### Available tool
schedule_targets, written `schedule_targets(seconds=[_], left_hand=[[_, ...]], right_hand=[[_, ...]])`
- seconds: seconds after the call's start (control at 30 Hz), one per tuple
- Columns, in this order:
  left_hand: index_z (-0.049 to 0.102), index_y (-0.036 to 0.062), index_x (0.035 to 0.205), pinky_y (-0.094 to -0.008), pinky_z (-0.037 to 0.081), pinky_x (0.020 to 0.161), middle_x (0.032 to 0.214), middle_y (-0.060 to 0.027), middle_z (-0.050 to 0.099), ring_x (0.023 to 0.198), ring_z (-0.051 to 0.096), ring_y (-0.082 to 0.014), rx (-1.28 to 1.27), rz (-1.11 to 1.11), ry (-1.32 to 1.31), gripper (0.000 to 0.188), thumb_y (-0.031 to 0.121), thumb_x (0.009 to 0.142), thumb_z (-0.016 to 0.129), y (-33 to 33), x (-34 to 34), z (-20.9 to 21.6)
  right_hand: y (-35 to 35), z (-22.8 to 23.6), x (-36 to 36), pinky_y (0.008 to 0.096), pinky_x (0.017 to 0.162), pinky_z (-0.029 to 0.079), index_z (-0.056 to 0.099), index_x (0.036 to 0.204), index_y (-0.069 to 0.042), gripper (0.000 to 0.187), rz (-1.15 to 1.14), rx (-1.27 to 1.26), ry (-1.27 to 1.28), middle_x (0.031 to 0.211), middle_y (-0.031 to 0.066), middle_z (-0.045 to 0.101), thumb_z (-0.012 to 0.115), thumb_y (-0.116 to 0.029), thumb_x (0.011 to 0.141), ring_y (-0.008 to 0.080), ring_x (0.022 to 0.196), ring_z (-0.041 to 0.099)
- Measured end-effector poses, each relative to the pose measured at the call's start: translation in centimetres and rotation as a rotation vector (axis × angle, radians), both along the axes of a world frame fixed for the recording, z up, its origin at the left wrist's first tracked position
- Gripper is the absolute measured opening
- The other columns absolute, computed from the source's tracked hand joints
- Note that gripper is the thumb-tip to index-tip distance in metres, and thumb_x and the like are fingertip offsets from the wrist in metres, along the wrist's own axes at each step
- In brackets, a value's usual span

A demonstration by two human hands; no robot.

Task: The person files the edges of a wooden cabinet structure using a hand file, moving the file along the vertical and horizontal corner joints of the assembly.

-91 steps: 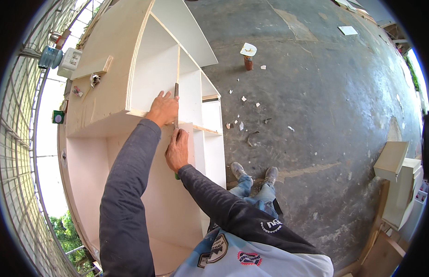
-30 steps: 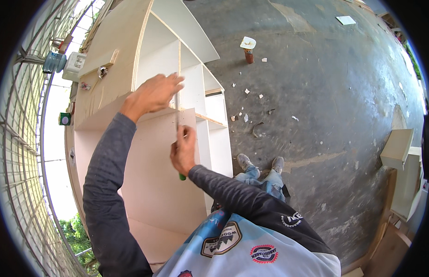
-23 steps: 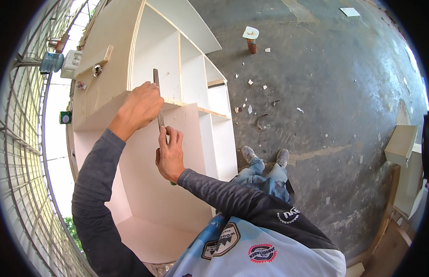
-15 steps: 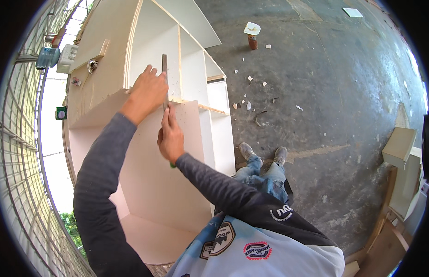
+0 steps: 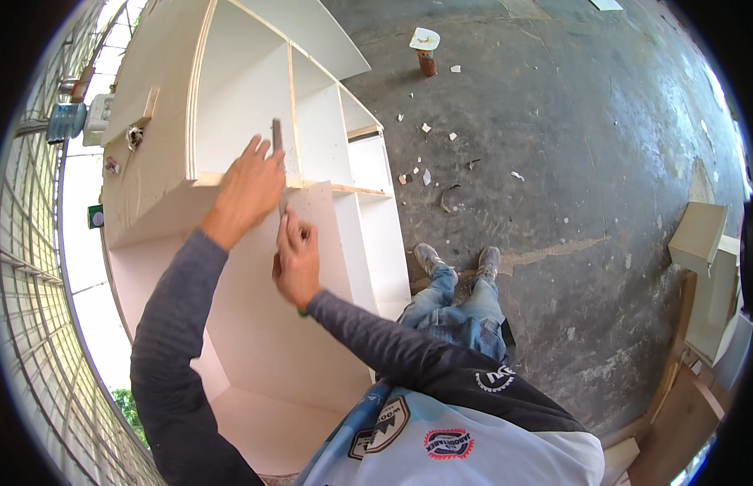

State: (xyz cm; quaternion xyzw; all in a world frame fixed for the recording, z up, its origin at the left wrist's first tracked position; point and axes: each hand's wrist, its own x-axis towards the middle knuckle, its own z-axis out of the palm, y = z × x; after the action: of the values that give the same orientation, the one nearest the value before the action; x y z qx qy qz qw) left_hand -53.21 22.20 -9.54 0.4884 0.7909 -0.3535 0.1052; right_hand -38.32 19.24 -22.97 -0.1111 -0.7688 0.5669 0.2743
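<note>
A long, narrow, flat grey metal file [image 5: 277,138] lies across the raw front edge [image 5: 210,179] of a white plywood cabinet [image 5: 271,348]. My left hand [image 5: 248,192] rests on the file's far part, its fingers pressed against the metal. Closer to me, my right hand [image 5: 297,267] is closed round the near end; the file's handle is hidden inside it. The far tip sticks out past my left fingers, over an open compartment [image 5: 238,97] of the cabinet.
On the floor to the right stand a rusty brown can [image 5: 426,63] with a white lid-like piece on top, and several white scraps [image 5: 426,127]. Board boxes [image 5: 696,235] sit at the far right. A wire mesh wall [image 5: 28,267] runs along the left, beside a blue plastic bottle [image 5: 66,121].
The view has shifted, so the cabinet appears lower and further left. Against the cabinet, both hands and the file have slid slightly right along the edge. The grip looks the same.
</note>
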Motion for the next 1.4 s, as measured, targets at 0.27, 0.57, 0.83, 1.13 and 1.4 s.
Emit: schedule_targets(seconds=[0.27,0.57,0.83,1.13,1.4], left_hand=[[0.074,-0.0004,0.11,-0.0468,0.027,0.123,0.132,-0.0128,0.064,0.137,0.048,-0.0327,-0.028,0.014,0.024,0.029,0.007,0.093,0.052,1.3,-1.5,-0.3],[0.073,-0.0035,0.112,-0.0472,0.025,0.124,0.127,-0.0137,0.068,0.134,0.052,-0.0321,0.064,-0.013,0.075,0.033,0.008,0.092,0.049,-0.3,-1.1,-0.2],[0.074,-0.0031,0.108,-0.0487,0.024,0.124,0.119,-0.0134,0.07,0.134,0.052,-0.0316,-0.053,-0.016,0.091,0.031,0.01,0.094,0.049,0.2,0.2,0.2],[0.072,-0.0041,0.109,-0.0486,0.025,0.123,0.121,-0.0136,0.069,0.128,0.054,-0.0339,-0.092,0.051,0.08,0.028,0.007,0.097,0.049,1.2,-4.0,-2.8],[0.07,-0.0053,0.115,-0.0491,0.024,0.123,0.126,-0.0153,0.068,0.13,0.053,-0.0354,0.124,-0.037,0.092,0.032,0.009,0.099,0.045,-1.3,-0.2,-0.3]], right_hand=[[1.3,-0.6,-1.6,0.0493,0.102,0.042,0.046,0.138,0.013,0.078,0.007,-0.027,0.008,0.15,0.0264,0.043,0.06,0.012,0.061,0.0409,0.111,0.05],[0.9,-0.3,-2.3,0.0491,0.098,0.045,0.042,0.14,0.013,0.082,-0.023,-0.025,0.101,0.151,0.028,0.042,0.058,0.015,0.06,0.0406,0.109,0.05],[-0.1,0.5,0.7,0.0508,0.097,0.038,0.044,0.141,0.009,0.086,0.03,0.014,0.033,0.154,0.0244,0.041,0.061,0.011,0.057,0.0376,0.114,0.049],[2.4,-2.5,-4.2,0.0509,0.095,0.038,0.046,0.14,0.011,0.082,0.009,0.049,0.03,0.151,0.0243,0.044,0.063,0.007,0.06,0.0387,0.113,0.05],[0.7,0.6,-0.6,0.0519,0.097,0.037,0.045,0.14,0.01,0.083,-0.013,0.009,0.023,0.151,0.0257,0.044,0.061,0.01,0.058,0.0392,0.112,0.051]])
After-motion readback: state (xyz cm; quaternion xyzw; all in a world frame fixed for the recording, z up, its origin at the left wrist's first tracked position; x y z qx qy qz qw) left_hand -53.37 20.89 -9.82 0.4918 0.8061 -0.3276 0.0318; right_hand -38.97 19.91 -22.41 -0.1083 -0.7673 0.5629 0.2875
